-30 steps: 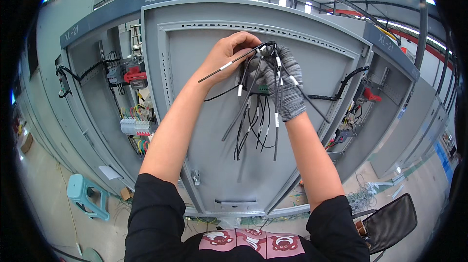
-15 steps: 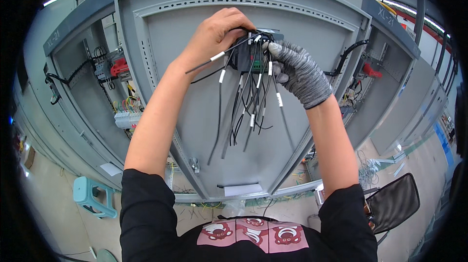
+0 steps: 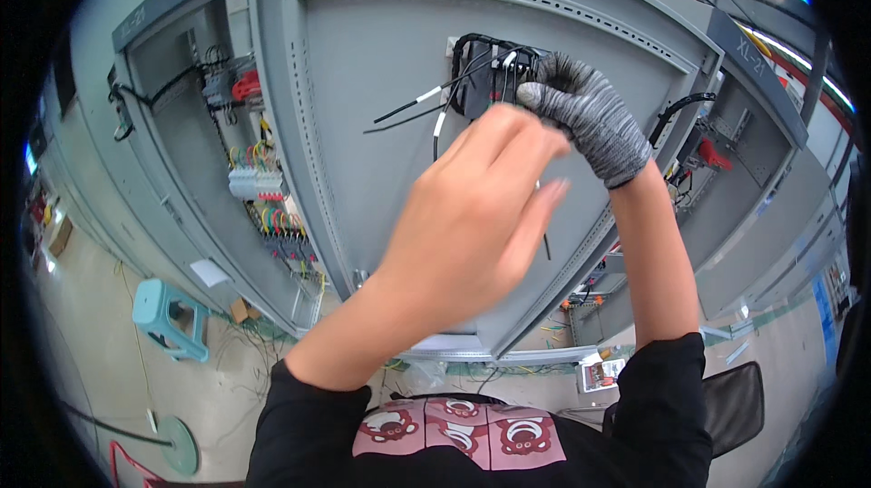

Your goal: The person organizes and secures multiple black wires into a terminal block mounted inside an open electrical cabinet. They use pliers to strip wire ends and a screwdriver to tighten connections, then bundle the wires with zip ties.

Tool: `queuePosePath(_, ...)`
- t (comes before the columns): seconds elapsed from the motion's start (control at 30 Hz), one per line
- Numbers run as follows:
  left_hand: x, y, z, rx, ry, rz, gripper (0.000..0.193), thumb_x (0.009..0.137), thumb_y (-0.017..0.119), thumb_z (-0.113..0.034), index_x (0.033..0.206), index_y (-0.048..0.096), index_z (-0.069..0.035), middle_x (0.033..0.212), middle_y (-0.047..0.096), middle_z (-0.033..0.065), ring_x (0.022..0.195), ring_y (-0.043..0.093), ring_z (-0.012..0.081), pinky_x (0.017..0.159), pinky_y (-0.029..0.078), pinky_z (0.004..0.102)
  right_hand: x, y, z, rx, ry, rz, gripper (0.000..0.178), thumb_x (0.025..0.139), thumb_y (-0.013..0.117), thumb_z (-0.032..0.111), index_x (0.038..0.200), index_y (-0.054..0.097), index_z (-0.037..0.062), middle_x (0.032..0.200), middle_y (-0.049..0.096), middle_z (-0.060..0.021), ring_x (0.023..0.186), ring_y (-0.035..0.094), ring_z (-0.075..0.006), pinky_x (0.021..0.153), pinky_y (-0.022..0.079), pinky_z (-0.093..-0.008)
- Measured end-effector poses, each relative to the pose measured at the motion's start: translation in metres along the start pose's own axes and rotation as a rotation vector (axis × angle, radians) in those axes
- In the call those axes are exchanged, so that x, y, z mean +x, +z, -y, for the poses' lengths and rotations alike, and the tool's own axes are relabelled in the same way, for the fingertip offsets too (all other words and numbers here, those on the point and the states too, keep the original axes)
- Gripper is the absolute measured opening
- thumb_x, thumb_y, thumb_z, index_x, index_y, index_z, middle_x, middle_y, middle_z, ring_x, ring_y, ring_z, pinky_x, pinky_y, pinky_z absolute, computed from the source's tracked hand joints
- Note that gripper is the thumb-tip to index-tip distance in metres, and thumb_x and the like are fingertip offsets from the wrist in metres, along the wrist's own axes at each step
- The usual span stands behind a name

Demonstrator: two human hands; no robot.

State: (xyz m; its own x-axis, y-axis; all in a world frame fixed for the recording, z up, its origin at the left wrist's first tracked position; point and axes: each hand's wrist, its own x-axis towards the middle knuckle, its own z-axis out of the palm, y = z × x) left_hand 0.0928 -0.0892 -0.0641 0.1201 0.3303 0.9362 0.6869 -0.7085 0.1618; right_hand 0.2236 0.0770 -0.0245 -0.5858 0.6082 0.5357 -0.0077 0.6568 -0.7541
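Note:
A black and grey rectangular device [image 3: 474,89] with terminals is fixed to the upper part of the grey cabinet door panel [image 3: 381,43]. Black wires [image 3: 406,111] with white sleeves fan out from it, two of them pointing left. At the device's right side, my right hand [image 3: 585,116] wears a grey knit glove with pale fingertips; its thumb and fingers close on black wires there. Bare and slightly blurred, my left hand [image 3: 467,207] is in front of the hanging wires, nearer to me. Its thumb and bent fingers are apart, and it covers most of those wires.
Open cabinets flank the panel; terminal blocks [image 3: 256,183] and coloured wires sit in the left one, a red switch handle [image 3: 714,154] in the right one. A blue plastic stool [image 3: 172,320] is at lower left, a black mesh chair [image 3: 735,406] at lower right. Wire scraps litter the floor.
My left hand has left the top left of the device and come down towards me and rightward, with its fingers apart. My right hand stays by the device's right side. The view has shifted.

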Motion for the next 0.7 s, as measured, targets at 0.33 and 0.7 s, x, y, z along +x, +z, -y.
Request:
queuePosePath(0.33,-0.007,0.069,0.017,0.304,-0.296,-0.116,0.045,0.08,0.066,-0.004,0.119,0.043,0.0,0.094,0.06,0.0183,0.083,0.061,0.0395,0.072,0.048,0.0459,-0.017,-0.002,0.021,-0.035,0.037,-0.04,0.02,0.088,0.068,0.028,0.085,0.064,0.0087,0.066,0.058,0.003,0.052,0.05,-0.0021,0.046,0.039,-0.0181)
queuePosePath(0.7,-0.016,0.087,0.01,-0.222,-0.465,-0.276,0.029,0.088,0.054,0.006,0.116,0.047,0.004,0.093,0.065,0.01,0.075,0.061,0.0115,0.067,0.051,0.0268,-0.007,0.011,-0.003,0.377,0.153,0.063,0.013,0.085,0.068,0.017,0.091,0.065,0.0053,0.061,0.057,0.0,0.047,0.049,-0.0069,0.041,0.039,-0.0218)
